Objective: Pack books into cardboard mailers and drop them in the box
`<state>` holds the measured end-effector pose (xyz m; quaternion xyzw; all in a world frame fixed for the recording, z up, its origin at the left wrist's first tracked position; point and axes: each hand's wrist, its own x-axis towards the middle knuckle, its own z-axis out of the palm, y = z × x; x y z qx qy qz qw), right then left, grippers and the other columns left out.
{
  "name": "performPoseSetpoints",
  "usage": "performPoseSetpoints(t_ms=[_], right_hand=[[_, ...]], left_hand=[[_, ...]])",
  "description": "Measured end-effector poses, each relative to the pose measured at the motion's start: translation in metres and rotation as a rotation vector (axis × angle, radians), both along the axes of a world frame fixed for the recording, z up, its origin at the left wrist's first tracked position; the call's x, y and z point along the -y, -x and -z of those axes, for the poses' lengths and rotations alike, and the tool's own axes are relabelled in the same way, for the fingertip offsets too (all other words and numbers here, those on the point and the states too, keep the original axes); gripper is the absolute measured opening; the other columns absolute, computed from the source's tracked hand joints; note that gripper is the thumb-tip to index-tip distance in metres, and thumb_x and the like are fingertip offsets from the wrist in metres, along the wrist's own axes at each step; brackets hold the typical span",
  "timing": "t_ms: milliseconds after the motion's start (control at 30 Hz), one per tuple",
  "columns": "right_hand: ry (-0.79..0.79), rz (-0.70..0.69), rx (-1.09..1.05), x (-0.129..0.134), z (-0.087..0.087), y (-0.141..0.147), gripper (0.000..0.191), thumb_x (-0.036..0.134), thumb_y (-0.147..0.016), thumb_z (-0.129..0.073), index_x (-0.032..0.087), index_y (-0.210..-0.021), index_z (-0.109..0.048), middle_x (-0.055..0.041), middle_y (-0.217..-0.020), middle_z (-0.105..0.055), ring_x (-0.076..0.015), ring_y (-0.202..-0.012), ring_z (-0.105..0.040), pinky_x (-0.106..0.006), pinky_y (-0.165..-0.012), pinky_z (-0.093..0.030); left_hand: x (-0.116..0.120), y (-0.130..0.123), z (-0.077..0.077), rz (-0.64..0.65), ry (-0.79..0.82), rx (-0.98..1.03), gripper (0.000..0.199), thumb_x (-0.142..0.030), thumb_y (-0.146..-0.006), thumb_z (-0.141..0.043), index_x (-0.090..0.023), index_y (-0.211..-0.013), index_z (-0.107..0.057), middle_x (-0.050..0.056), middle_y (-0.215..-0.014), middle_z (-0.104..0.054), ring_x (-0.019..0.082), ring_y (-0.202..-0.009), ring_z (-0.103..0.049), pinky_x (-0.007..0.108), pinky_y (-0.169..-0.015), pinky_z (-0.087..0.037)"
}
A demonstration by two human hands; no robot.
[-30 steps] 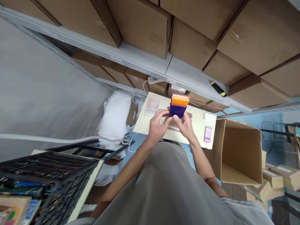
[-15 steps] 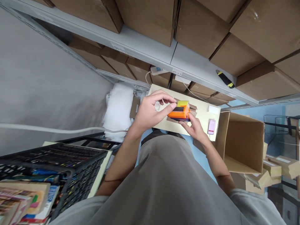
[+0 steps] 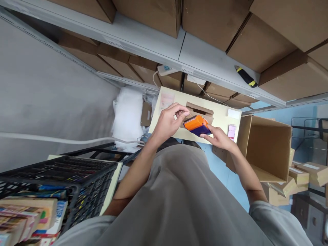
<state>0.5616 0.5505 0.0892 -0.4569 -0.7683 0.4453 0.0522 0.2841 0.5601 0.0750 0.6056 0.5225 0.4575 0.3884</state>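
My right hand [image 3: 217, 137] grips an orange and purple tape dispenser or similar item [image 3: 196, 125] at its right end, tilted over the table [image 3: 160, 119]. Just left of the item is my left hand [image 3: 171, 119], its thumb and fingertips pinched together; whatever they hold, if anything, is too small to make out. Behind the item lies an open brown cardboard box [image 3: 200, 108] with raised flaps.
A phone [image 3: 231, 132] lies at the table's right end, beside a large open carton [image 3: 268, 150]. Shelves with boxes [image 3: 205, 51] and a cutter [image 3: 246, 76] stand ahead. White wrap [image 3: 128, 116] and a black crate of books [image 3: 94, 191] are at left.
The orange item has turned in my right hand, showing more purple, and its yellow part is out of sight. My left thumb and fingertips have drawn left and away from it.
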Motion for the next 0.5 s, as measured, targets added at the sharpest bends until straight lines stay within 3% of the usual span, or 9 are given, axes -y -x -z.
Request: performPoseSetpoints(t_ms=[167, 333, 500], right_hand=[[0.220, -0.057, 0.043, -0.020, -0.018, -0.028, 0.052, 0.074, -0.107, -0.062, 0.026, -0.121, -0.075, -0.0055, -0.100, -0.086, -0.0282, -0.085, -0.077, -0.038, -0.077, -0.058], [0.408, -0.036, 0.021, -0.048, -0.025, -0.045, 0.055, 0.073, -0.103, -0.065, 0.022, -0.120, -0.075, -0.0105, -0.113, -0.087, -0.0283, -0.098, -0.080, -0.039, -0.085, -0.061], [0.450, 0.033, 0.060, -0.084, -0.010, -0.053, 0.059, 0.079, -0.093, -0.078, 0.021, -0.097, -0.073, -0.0080, -0.088, -0.084, -0.0232, -0.080, -0.077, -0.034, -0.073, -0.059]], left_hand=[[0.003, -0.012, 0.028, -0.109, 0.134, 0.130, 0.028, -0.049, -0.102, -0.075, -0.022, -0.096, -0.078, 0.005, -0.094, -0.078, 0.018, -0.083, -0.068, 0.031, -0.081, -0.059], [-0.011, 0.008, 0.050, -0.311, 0.281, 0.329, 0.038, -0.056, -0.085, -0.090, -0.020, -0.092, -0.077, 0.004, -0.088, -0.076, 0.017, -0.076, -0.068, 0.028, -0.069, -0.061], [-0.019, 0.000, 0.074, -0.385, 0.471, 0.544, 0.038, -0.049, -0.074, -0.096, -0.019, -0.087, -0.077, 0.003, -0.085, -0.074, 0.015, -0.076, -0.069, 0.028, -0.070, -0.065]])
